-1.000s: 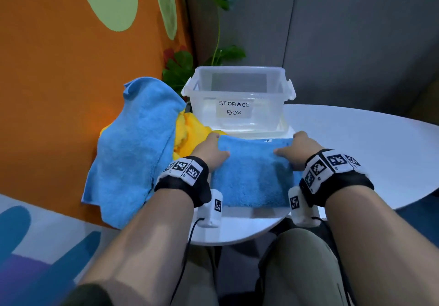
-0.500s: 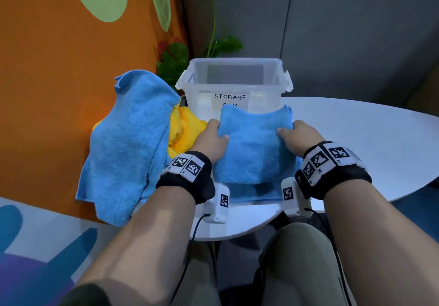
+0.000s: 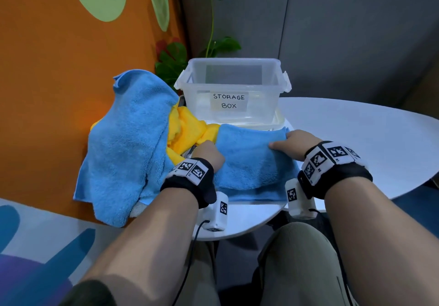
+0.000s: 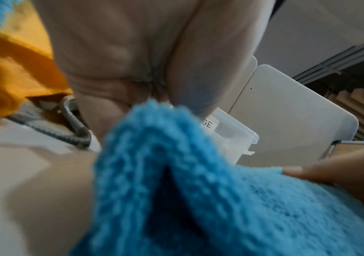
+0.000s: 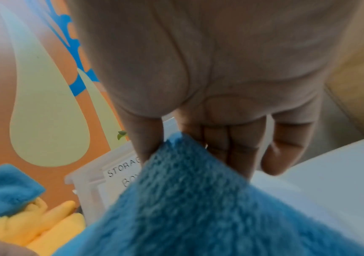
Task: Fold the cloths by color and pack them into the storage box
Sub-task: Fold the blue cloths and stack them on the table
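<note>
A blue cloth lies doubled on the white table, just in front of the clear storage box, which looks empty. My left hand pinches its far left corner; the left wrist view shows the cloth bunched between thumb and fingers. My right hand pinches the far right corner, with the cloth caught between thumb and fingers. A second, larger blue cloth lies unfolded on the left, partly over a crumpled yellow cloth.
An orange wall stands close on the left, with the large blue cloth draped against it. A leafy plant is behind the box. The table stretches away bare to the right. My knees are under its near edge.
Both hands raised the far edge of the blue cloth in front of the box, then brought it down again. The cloth now lies low, with its upper layer short of the near edge.
</note>
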The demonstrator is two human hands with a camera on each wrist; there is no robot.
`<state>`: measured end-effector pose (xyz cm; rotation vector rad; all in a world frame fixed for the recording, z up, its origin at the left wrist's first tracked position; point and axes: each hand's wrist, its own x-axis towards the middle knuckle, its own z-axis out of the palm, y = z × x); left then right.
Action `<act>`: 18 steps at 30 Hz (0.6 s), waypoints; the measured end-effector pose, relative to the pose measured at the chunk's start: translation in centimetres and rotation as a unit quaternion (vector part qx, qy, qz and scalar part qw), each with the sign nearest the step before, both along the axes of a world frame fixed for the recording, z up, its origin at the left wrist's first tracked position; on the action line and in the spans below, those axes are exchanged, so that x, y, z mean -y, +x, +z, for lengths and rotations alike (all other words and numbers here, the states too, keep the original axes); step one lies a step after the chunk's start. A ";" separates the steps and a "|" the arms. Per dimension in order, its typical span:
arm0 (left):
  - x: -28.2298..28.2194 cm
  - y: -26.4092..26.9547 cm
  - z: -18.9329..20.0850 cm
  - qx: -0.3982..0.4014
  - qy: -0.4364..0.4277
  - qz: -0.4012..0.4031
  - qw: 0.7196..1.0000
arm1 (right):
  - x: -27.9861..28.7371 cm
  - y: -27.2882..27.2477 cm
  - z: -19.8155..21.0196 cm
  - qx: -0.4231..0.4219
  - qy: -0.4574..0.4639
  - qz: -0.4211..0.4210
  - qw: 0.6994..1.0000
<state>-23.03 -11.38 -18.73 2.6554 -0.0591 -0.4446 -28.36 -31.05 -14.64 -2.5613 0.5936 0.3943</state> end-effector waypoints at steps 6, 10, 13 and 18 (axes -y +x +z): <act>-0.6 0.4 -0.3 0.012 0.016 0.026 0.999 | -0.6 0.3 -0.8 0.004 0.083 0.026 0.996; -0.7 0.4 0.1 0.027 -0.060 0.029 0.997 | 0.1 0.0 0.0 0.019 0.058 0.008 0.998; -0.5 -0.2 0.4 0.018 -0.057 -0.003 0.998 | 0.0 -0.6 0.6 -0.045 -0.042 0.013 0.998; -0.6 -1.1 -0.4 -0.005 -0.023 -0.029 0.999 | -0.7 -1.6 -0.2 -0.122 -0.080 0.022 0.989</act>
